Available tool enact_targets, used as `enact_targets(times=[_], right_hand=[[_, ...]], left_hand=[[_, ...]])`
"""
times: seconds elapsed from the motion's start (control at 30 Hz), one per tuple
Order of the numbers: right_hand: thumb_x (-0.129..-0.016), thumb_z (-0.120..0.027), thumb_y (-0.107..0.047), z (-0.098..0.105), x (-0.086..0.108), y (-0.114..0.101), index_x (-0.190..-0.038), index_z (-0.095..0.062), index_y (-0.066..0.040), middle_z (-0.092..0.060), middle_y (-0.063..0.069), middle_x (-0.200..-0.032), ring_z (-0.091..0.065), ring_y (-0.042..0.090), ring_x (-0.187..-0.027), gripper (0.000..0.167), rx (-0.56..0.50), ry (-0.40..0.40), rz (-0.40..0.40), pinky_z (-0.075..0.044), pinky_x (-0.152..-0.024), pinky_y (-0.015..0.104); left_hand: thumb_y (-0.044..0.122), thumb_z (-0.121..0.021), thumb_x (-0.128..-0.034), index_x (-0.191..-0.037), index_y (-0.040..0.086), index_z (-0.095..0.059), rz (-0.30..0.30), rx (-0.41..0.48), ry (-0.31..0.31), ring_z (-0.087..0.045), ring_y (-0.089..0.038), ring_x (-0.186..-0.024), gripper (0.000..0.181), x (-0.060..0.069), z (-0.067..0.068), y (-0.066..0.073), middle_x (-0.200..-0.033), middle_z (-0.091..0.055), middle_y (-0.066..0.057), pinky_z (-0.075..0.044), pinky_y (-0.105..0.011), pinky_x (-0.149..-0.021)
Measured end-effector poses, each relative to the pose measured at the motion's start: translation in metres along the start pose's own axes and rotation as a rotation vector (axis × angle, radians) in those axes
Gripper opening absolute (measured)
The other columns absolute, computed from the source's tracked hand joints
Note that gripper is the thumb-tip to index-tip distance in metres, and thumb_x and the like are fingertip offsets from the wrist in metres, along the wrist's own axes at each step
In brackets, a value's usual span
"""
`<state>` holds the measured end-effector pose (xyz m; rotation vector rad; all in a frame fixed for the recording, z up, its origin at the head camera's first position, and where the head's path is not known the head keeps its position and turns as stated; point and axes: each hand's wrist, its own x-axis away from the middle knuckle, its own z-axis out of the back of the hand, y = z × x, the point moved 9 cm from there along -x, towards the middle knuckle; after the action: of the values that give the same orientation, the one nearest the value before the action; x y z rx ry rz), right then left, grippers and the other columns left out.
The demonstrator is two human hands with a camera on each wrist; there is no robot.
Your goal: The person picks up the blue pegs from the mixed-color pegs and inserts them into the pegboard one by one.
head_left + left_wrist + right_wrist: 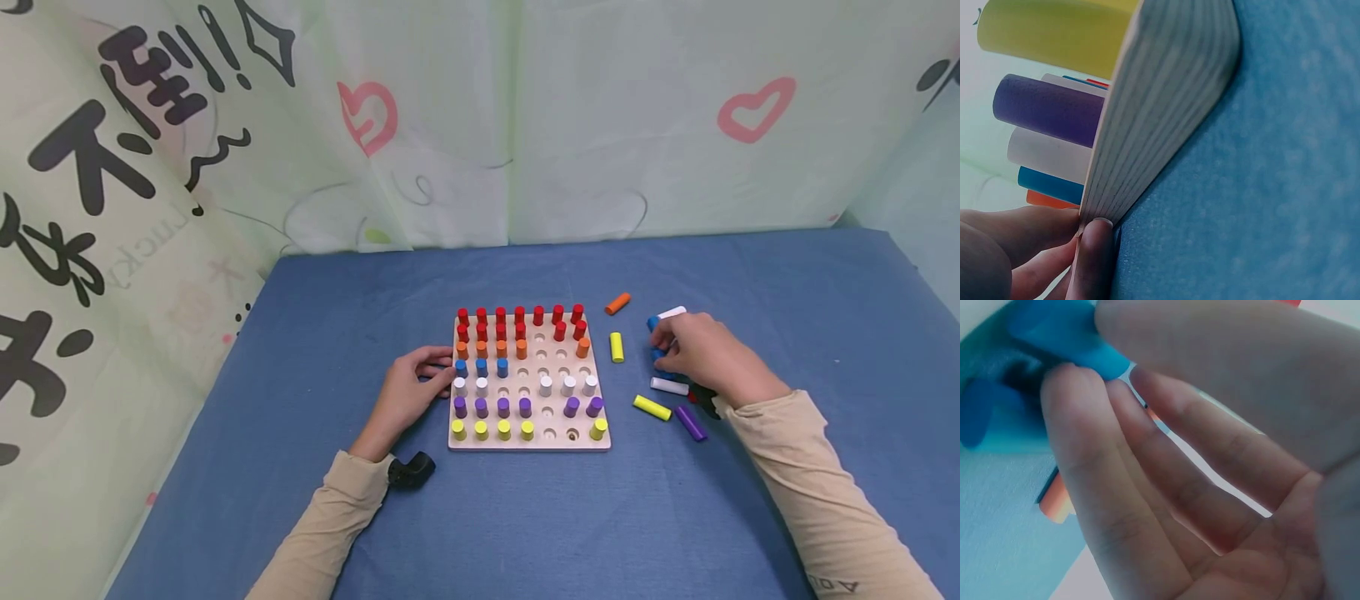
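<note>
A wooden pegboard stands on the blue cloth, with rows of red, orange, blue, white, purple and yellow pegs and some bare holes. My left hand grips its left edge; the left wrist view shows fingertips against the board's layered side. To the right of the board, my right hand pinches a blue peg between thumb and finger. Another blue peg lies close by. Around that hand are white pegs, a purple peg and a yellow peg.
An orange peg and another yellow peg lie between the board and the right hand. A red peg is partly hidden by the right wrist. A printed curtain hangs behind the blue-covered table.
</note>
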<state>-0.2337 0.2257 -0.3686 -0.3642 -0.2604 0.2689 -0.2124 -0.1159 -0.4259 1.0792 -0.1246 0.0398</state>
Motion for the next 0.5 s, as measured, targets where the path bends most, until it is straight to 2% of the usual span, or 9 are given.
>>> enact_targets(times=[0.5], right_hand=[[-0.079,-0.079,-0.002,-0.0037,-0.0028,-0.0033,-0.095,-0.068,0.006,-0.065,0.011,-0.080,-0.060,0.018,-0.069,0.021,0.011,0.006,0.019,-0.054,-0.065,0.039]], left_hand=[[0.014,-0.070,-0.0933,-0.128,0.006,-0.065,-0.002,0.003,-0.001,-0.066,-0.015,-0.083,0.036,0.0009,0.0004,0.0006,-0.109,-0.068,-0.010,-0.061,-0.026,-0.071]])
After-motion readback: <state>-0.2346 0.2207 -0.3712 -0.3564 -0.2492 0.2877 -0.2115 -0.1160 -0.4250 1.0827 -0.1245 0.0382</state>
